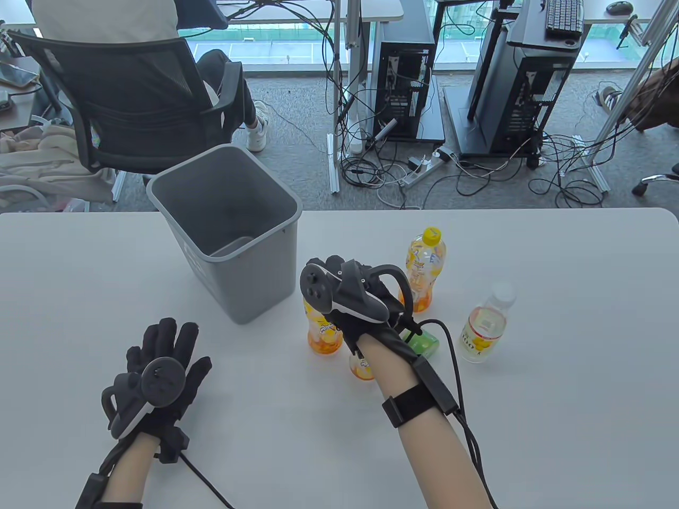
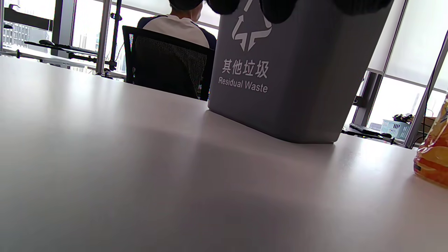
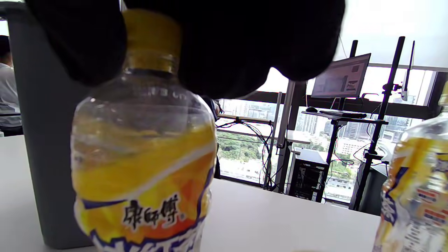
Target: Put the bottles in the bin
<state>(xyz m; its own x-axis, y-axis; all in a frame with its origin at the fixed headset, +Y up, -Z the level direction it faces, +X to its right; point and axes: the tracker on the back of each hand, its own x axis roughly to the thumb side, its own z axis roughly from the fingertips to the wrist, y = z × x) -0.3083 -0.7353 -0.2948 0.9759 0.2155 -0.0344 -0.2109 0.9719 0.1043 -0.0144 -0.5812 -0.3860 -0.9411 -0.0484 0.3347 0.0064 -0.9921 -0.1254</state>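
Table view: right hand [image 1: 350, 297] grips orange bottle [image 1: 322, 331]; left hand [image 1: 159, 371] flat

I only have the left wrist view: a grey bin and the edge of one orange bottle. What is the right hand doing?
Observer: The right hand is over the cap end of an orange bottle standing beside the bin.
Operator: Is anything in the bin already?
Observer: No bottle shows inside it from the table view.
Operator: How many bottles are left out?
Observer: At least five: three orange, one clear bottle and a green bottle partly hidden under the right wrist.
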